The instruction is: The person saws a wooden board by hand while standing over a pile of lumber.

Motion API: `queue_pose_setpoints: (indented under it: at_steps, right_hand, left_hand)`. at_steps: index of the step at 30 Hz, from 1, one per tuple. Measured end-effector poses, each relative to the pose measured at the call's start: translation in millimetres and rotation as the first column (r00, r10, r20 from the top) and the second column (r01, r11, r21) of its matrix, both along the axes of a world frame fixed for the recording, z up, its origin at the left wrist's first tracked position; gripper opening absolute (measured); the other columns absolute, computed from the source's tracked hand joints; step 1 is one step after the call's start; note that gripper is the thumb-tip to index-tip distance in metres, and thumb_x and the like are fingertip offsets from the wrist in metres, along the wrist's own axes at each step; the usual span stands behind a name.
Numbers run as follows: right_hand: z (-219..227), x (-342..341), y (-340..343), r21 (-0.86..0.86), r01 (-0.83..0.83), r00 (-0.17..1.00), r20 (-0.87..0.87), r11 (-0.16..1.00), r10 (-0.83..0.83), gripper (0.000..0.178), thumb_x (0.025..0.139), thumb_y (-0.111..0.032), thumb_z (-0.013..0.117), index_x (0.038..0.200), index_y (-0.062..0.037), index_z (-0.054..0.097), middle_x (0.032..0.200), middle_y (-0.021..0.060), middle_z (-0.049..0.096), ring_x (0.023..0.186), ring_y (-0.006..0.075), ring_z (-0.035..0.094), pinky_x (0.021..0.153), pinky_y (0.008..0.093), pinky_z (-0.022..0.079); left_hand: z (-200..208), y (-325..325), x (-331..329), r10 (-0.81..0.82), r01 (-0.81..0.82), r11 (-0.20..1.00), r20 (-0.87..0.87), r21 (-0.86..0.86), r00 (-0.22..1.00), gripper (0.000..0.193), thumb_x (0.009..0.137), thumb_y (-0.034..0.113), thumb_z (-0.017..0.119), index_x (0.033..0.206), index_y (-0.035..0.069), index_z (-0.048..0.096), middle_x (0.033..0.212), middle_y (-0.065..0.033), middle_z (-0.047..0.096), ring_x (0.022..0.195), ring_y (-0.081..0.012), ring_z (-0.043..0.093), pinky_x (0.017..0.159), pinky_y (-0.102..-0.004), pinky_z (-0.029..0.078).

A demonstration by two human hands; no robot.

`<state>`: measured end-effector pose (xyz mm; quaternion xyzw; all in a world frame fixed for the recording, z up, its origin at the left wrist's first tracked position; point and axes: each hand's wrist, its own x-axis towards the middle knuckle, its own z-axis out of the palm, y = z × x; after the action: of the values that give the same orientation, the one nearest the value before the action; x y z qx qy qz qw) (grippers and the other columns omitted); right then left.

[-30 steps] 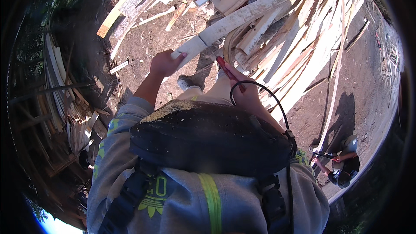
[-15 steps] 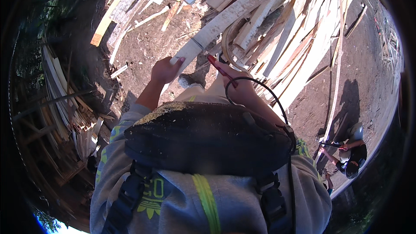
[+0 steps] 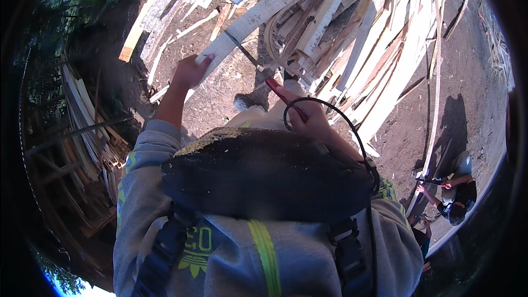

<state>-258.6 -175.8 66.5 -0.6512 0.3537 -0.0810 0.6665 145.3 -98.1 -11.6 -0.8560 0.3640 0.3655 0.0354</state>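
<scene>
My left hand [image 3: 190,71] is closed round the near end of a long pale wooden board [image 3: 247,25], thumb on top. The board runs up and to the right over the wood pile. My right hand [image 3: 308,115] is wrapped round the red handle of a tool with a long, narrow, dark blade [image 3: 239,45]. That blade lies across the board a short way beyond my left thumb; whether its edge is toothed is too small to tell. A black cord [image 3: 335,103] loops over my right wrist.
Stacked boards and strips [image 3: 379,49] spread across the far side. More planks [image 3: 82,115] lie in shade at left. A co-worker [image 3: 459,190] at the lower right holds a dark-bladed tool against a long strip [image 3: 437,88]. A black pouch [image 3: 264,173] dusted with sawdust covers my front.
My left hand and the board's near end have shifted left and slightly away. My right hand has drawn back a little toward me and right, and more of the blade shows.
</scene>
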Motion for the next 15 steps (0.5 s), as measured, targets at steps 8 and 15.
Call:
queue_pose_setpoints:
  at_steps: [8,15]
  right_hand:
    - [-16,-40,7,-0.15,0.124,0.982,0.16,0.981,-0.099,0.053,0.101,-0.009,0.059,0.152,-0.0198,0.062,0.085,0.0123,0.069,0.072,0.0213,0.064,0.072,0.0365,0.053]
    - [-42,48,-25,-0.08,-0.008,1.0,0.023,0.997,0.01,0.059,0.099,-0.005,0.058,0.154,-0.0267,0.061,0.07,0.0102,0.06,0.06,0.0158,0.052,0.064,0.0336,0.049]
  left_hand:
    - [0,20,-46,0.043,-0.043,0.998,-0.01,0.037,0.999,0.084,0.096,0.078,0.053,0.12,0.002,0.077,0.108,-0.0284,0.077,0.108,-0.045,0.074,0.095,-0.0501,0.057]
    - [7,34,-103,0.064,-0.065,0.998,-0.037,-0.004,0.997,0.086,0.095,0.081,0.052,0.116,0.001,0.077,0.104,-0.0292,0.077,0.106,-0.0451,0.075,0.094,-0.0511,0.058]
